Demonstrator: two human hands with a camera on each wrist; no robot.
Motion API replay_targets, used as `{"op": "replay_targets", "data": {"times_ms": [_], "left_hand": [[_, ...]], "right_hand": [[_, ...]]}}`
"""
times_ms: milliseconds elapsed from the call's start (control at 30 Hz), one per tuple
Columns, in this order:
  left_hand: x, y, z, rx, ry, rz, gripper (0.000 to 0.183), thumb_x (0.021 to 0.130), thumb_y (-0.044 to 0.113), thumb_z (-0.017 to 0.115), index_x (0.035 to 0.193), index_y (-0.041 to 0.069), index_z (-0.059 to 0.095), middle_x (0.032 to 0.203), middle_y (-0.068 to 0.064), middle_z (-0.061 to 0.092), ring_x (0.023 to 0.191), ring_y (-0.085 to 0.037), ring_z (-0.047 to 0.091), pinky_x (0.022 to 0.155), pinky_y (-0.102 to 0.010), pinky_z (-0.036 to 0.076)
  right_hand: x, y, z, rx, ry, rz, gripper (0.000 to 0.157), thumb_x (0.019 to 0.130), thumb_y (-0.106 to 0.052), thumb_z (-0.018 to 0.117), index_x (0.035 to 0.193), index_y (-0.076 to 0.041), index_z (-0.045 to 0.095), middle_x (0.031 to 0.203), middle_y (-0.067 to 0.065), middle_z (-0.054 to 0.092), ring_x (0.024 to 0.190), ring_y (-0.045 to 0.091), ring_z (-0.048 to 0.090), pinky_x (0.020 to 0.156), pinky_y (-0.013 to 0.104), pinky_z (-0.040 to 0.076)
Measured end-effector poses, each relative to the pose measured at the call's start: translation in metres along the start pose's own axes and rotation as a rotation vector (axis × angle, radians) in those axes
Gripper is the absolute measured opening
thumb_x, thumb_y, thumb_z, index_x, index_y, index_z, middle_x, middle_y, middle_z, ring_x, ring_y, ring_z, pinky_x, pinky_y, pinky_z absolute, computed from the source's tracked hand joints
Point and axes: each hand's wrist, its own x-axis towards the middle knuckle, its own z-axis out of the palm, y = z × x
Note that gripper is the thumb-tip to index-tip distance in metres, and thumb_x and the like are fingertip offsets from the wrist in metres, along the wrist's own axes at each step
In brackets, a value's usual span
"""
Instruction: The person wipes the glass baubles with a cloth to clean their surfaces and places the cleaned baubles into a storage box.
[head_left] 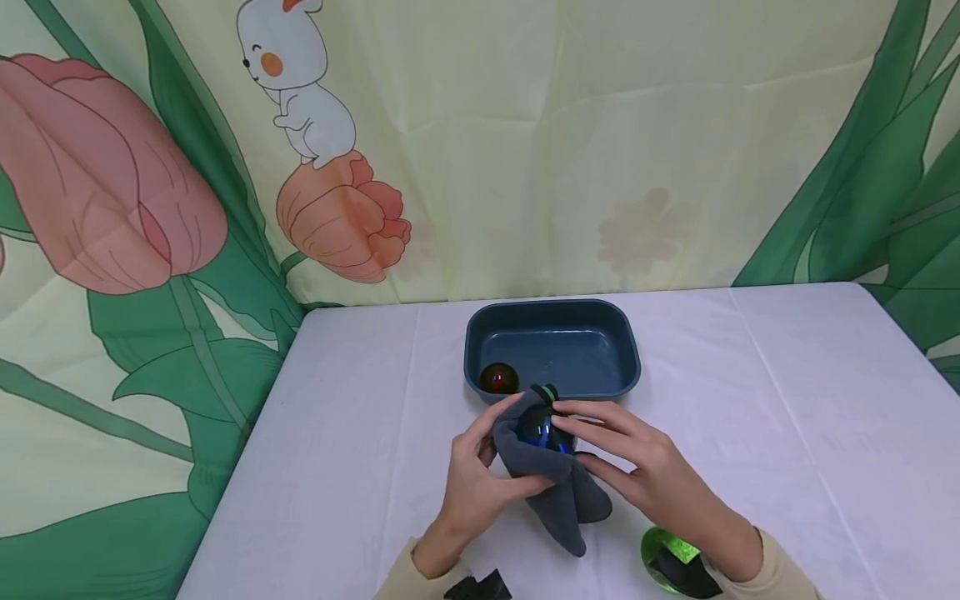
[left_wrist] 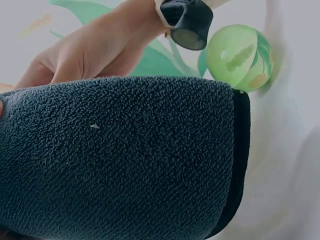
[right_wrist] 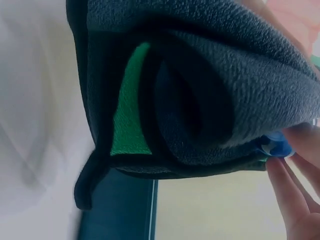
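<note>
The left wrist view shows the green ball (left_wrist: 232, 57) nearly whole; in the head view, a black wrist camera (head_left: 684, 575) covers part of it. The right wrist view looks into the folds of the cloth (head_left: 558, 496), onto a green patch (right_wrist: 131, 112). The blue ball (head_left: 540, 427) nestles in the cloth, hidden from the left wrist by the fabric.

From the cloth, the green ball lies at 4 o'clock on the table (head_left: 337, 467) and the bin (head_left: 570, 354) at 12, its near rim partly masked by the cloth. Inside, the red ball (head_left: 498, 378) sits at 8 o'clock.

At 9 o'clock, the left hand (head_left: 480, 483) grips the cloth, thumb nearest; at 3, the right hand (head_left: 663, 471) pinches the blue ball.
</note>
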Motion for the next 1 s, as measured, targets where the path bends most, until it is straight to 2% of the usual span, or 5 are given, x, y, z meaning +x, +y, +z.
{"op": "replay_targets", "data": {"times_ms": [367, 533, 667, 867, 1000], "left_hand": [[0.0001, 0.0004, 0.0011, 0.013, -0.007, 0.012, 0.078, 0.072, -0.004, 0.086, 0.141, 0.004, 0.051, 0.132, -0.018, 0.063, 0.113, -0.023, 0.067, 0.095, -0.035, 0.056], [0.0004, 0.0004, 0.001, 0.016, -0.011, 0.02, 0.079, 0.071, -0.004, 0.086, 0.142, 0.004, 0.05, 0.131, -0.018, 0.063, 0.113, -0.022, 0.067, 0.096, -0.035, 0.055], [0.0, 0.0002, 0.0008, 0.015, -0.006, 0.022, 0.078, 0.072, -0.005, 0.085, 0.141, 0.003, 0.051, 0.13, -0.019, 0.064, 0.114, -0.022, 0.066, 0.096, -0.035, 0.055], [-0.0014, -0.0001, -0.0013, 0.001, -0.002, 0.012, 0.075, 0.072, -0.005, 0.084, 0.139, 0.003, 0.052, 0.129, -0.019, 0.064, 0.112, -0.021, 0.067, 0.096, -0.033, 0.055], [-0.0008, 0.0009, -0.0026, -0.008, -0.008, 0.011, 0.075, 0.072, -0.006, 0.084, 0.139, 0.003, 0.052, 0.13, -0.019, 0.063, 0.112, -0.022, 0.067, 0.096, -0.033, 0.055]], "right_hand": [[-0.0005, -0.0019, 0.0026, 0.03, 0.038, 0.014, 0.049, 0.096, -0.041, 0.057, 0.134, -0.009, 0.063, 0.134, 0.008, 0.06, 0.123, 0.009, 0.057, 0.097, 0.014, 0.048], [-0.0008, -0.006, 0.0043, 0.099, 0.047, 0.107, 0.055, 0.084, -0.005, 0.076, 0.136, -0.009, 0.06, 0.132, 0.007, 0.061, 0.121, 0.007, 0.059, 0.091, 0.018, 0.054], [-0.0007, -0.0074, 0.0052, 0.164, 0.056, 0.168, 0.068, 0.075, 0.013, 0.077, 0.136, -0.01, 0.06, 0.129, 0.005, 0.062, 0.116, 0.006, 0.062, 0.084, 0.024, 0.058], [0.0, -0.0076, 0.0016, 0.095, 0.014, 0.137, 0.071, 0.076, 0.007, 0.08, 0.14, -0.014, 0.057, 0.135, 0.003, 0.059, 0.121, 0.007, 0.059, 0.091, 0.019, 0.054], [0.0006, -0.0052, 0.0007, 0.035, -0.008, 0.049, 0.052, 0.091, -0.026, 0.071, 0.14, -0.012, 0.057, 0.142, 0.005, 0.056, 0.129, 0.008, 0.053, 0.099, 0.014, 0.047]]}}
